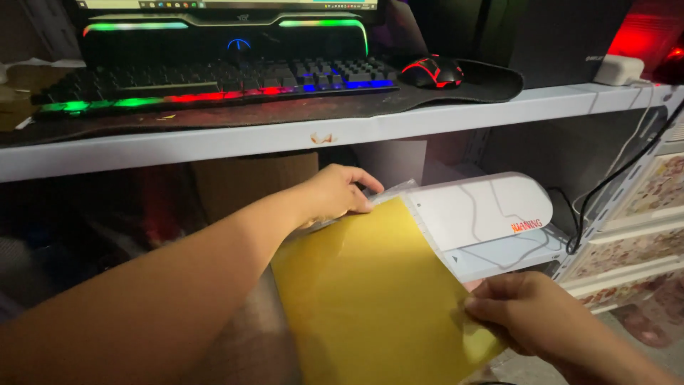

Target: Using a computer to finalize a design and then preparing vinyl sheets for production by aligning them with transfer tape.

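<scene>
A glossy gold sheet (370, 292) lies on a clear carrier mat, tilted toward a white rounded machine (481, 210) under the desk shelf. My left hand (335, 192) grips the sheet's far left edge, close to the machine's slot. At the near right corner my right hand (524, 310) pinches the same sheet. The sheet's top edge meets the front of the machine.
A grey desk shelf (299, 135) spans overhead, carrying a lit keyboard (206, 82), a black mouse (432, 71) and a dark mat. Cables (605, 192) hang at the right beside patterned drawers (641, 235). A cardboard box (249, 185) stands behind my left arm.
</scene>
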